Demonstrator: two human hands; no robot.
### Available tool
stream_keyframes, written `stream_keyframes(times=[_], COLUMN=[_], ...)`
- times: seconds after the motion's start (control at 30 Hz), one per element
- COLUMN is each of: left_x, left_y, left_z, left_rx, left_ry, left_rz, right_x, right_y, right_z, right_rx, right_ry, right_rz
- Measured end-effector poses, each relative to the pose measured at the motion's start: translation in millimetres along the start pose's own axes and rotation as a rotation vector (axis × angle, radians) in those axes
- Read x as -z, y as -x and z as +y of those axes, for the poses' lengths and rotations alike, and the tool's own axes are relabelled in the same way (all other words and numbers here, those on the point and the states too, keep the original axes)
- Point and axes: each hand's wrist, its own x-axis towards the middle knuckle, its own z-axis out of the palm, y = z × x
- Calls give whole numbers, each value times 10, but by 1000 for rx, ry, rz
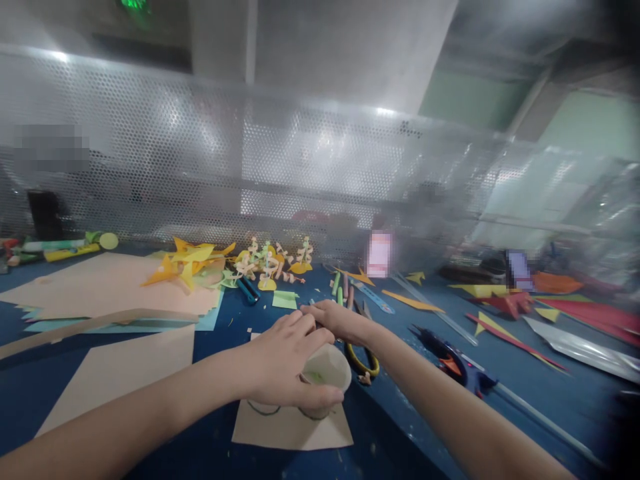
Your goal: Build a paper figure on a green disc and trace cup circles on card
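On a small sheet of pale paper [295,430] stands a white paper cup [327,369], its round opening facing me. My left hand [293,363] is wrapped around the cup, with the thumb low on its near side and the fingers over the top. My right hand [335,319] is closed just behind the cup, close against the left fingers. Its fingertips are mostly hidden, so what they hold cannot be made out. A dark curved line shows on the paper left of the cup's base, and another runs along the base.
Scissors [367,360] lie right of the cup, and a blue glue gun [457,363] farther right. Stacked paper sheets [110,287] are at the left. Yellow paper shapes [193,257], small paper models [270,260] and a lit phone [379,255] stand before the perforated metal panel.
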Motion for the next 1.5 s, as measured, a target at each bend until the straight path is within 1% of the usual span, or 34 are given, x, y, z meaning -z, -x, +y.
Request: stream_keyframes(times=[0.1,0.2,0.37,0.53,0.63,0.73,0.83,0.97,1.07,1.2,1.27,1.3,1.4,1.43,1.5], left_x=[8,0,-5,-5,-27,-45,-47,-44,-45,-41,-34,-27,18,44,112], left_y=[-5,-11,-16,-26,-31,-31,-28,-21,-18,-18,-19,-19,-14,-11,-5], left_z=[16,16,13,24,11,-7,-10,2,7,13,19,22,27,25,7], left_rx=[-18,-31,-28,-30,-34,-42,-40,-31,-37,-39,-32,-27,-20,-19,-8], left_ry=[-39,-61,-82,-77,-75,-69,-64,-65,-71,-72,-64,-61,-52,-46,-19], left_rz=[13,21,17,23,36,37,34,32,34,34,31,29,4,-2,8], right_x=[6,-14,-63,-110,-141,-172,-199,-220,-220,-237,-257,-263,-238,-210,-131], right_y=[78,192,474,770,927,1077,1197,1266,1276,1290,1290,1284,1238,1216,1170], right_z=[32,56,76,133,171,161,107,44,29,43,72,92,157,176,206], right_rx=[-18,-6,61,93,143,207,330,510,570,597,549,491,272,217,161], right_ry=[-32,-62,-81,-57,42,229,431,573,595,529,460,400,82,-51,-302], right_rz=[70,141,292,423,495,545,578,555,526,518,550,591,757,813,906])
